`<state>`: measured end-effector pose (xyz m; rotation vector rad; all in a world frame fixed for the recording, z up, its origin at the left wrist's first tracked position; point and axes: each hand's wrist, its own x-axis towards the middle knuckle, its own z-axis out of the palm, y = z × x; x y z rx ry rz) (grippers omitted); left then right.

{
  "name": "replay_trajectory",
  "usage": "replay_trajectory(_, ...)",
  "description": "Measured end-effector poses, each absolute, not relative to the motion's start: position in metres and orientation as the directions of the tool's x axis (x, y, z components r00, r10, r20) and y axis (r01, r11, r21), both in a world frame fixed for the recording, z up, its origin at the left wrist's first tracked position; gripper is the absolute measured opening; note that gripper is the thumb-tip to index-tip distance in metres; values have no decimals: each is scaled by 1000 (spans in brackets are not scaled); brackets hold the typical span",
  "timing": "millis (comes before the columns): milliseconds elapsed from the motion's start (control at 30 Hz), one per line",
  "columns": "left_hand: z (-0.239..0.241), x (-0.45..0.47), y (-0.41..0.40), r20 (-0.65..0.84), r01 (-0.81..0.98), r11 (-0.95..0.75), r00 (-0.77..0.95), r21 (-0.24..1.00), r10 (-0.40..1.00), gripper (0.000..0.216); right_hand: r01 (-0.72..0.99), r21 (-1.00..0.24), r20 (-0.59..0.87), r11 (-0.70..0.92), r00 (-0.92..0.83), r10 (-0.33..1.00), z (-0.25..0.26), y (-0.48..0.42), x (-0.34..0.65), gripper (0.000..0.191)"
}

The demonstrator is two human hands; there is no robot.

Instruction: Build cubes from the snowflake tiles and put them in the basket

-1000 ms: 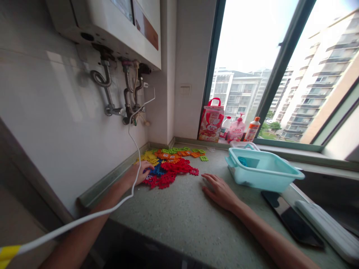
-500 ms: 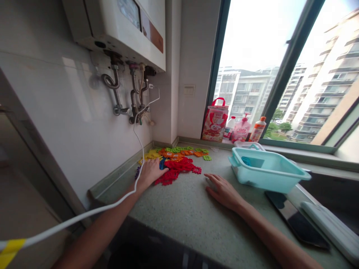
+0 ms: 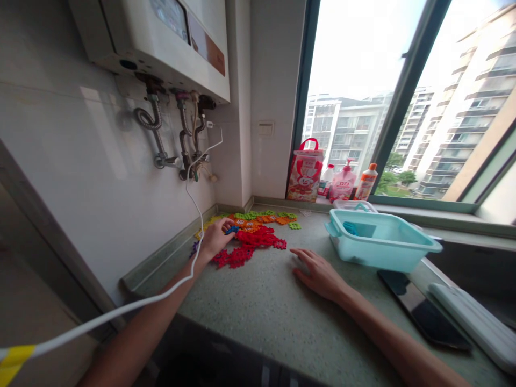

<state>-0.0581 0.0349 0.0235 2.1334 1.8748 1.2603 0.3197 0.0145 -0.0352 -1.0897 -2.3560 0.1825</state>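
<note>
A heap of flat plastic interlocking pieces [image 3: 252,236] in red, orange, green, yellow and blue lies on the speckled countertop [image 3: 262,306] by the wall corner. My left hand [image 3: 215,239] is raised over the heap's left side, its fingers pinched on a blue piece [image 3: 231,230]. My right hand [image 3: 316,271] lies flat on the counter with fingers spread, holding nothing, right of the heap and just left of a light-blue plastic bin [image 3: 379,244].
A white cable [image 3: 193,215] hangs from the pipes under a wall-mounted water heater [image 3: 161,37] and crosses my left arm. A red bag [image 3: 305,172] and bottles [image 3: 352,183] stand on the window sill. A dark phone [image 3: 423,309] and white case [image 3: 471,322] lie at right.
My left hand went from lying on the heap to lifting a blue piece in a pinch. My right hand has stayed flat on the counter. The view shifted slightly.
</note>
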Motion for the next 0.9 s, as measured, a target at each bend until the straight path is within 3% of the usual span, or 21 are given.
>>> replay_trajectory(100, 30, -23, 21, 648, 774, -510, 174, 375, 741, 29, 654, -342, 439, 675, -524, 730, -28, 12, 317, 51)
replay_trajectory(200, 24, 21, 9, 532, 603, -781, 613, 163, 584, 31, 629, -338, 465, 700, -535, 705, -17, 6, 316, 50)
replay_trajectory(267, 15, 44, 6, 453, 493, -861, 744, 124, 491, 33, 584, -358, 447, 729, -578, 683, -11, 2, 317, 49)
replay_trajectory(433, -13, 68, 11, 483, 425, -874, 729, 237, 486, 37, 513, -498, 370, 700, -604, 706, -11, 1, 312, 42)
replay_trajectory(567, -10, 68, 10, 425, 408, -858, 748, 310, 510, 27, 481, -525, 381, 702, -604, 700, -16, 4, 305, 27)
replay_trajectory(700, 22, 36, 11, 366, 375, -848, 781, 373, 506, 53, 492, -463, 389, 738, -635, 667, -20, 4, 304, 32)
replay_trajectory(767, 41, 3, 14, 373, 500, -781, 690, 374, 621, 53, 497, -425, 390, 757, -654, 649, -20, 1, 304, 30)
replay_trajectory(800, 48, -15, 16, 363, 588, -716, 617, 377, 698, 43, 504, -411, 389, 760, -657, 646, -19, 0, 303, 28)
replay_trajectory(900, 53, -69, 27, 327, 815, -509, 418, 278, 847, 35, 522, -390, 374, 759, -663, 648, -15, -4, 301, 25)
